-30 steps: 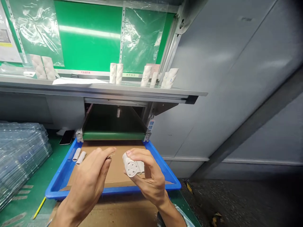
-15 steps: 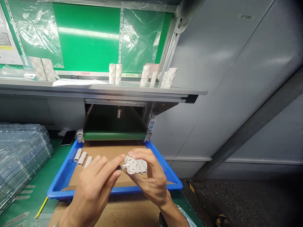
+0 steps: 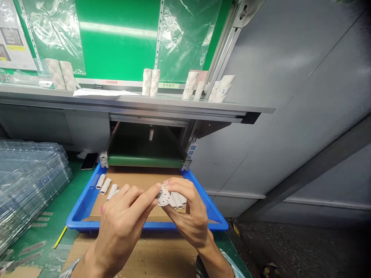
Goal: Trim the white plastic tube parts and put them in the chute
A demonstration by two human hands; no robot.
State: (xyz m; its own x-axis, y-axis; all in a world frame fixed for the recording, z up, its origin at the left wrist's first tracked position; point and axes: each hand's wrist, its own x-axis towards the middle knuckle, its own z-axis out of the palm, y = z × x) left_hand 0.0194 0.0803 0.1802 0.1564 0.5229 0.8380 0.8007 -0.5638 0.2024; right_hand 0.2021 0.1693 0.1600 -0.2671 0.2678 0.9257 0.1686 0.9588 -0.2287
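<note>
In the head view, my right hand point(image 3: 189, 212) grips a short white cylinder point(image 3: 164, 197) between thumb and fingers. Its round end, dotted with small holes, is turned towards me. My left hand point(image 3: 124, 216) is closed in a pinch, with its fingertips against the left edge of that end. A small thin tool was between those fingertips a moment earlier; now they hide it. A bit of pink point(image 3: 101, 209) shows behind the left hand, and I cannot tell what it belongs to. More white cylinders point(image 3: 177, 200) lie behind my right hand.
A blue tray point(image 3: 75, 210) lined with cardboard holds white tubes point(image 3: 106, 186) at its left. Behind it is a green conveyor belt point(image 3: 145, 161) with one small tube point(image 3: 151, 134). Clear plastic trays point(image 3: 31, 185), a phone point(image 3: 89, 161) and a yellow stick point(image 3: 60, 237) lie left. White tubes stand on the shelf point(image 3: 174, 103).
The view has shifted, so the shelf and tray appear slightly up and to the right. My left fingertips have come closer to the cylinder's end, and the tool's tip is no longer visible.
</note>
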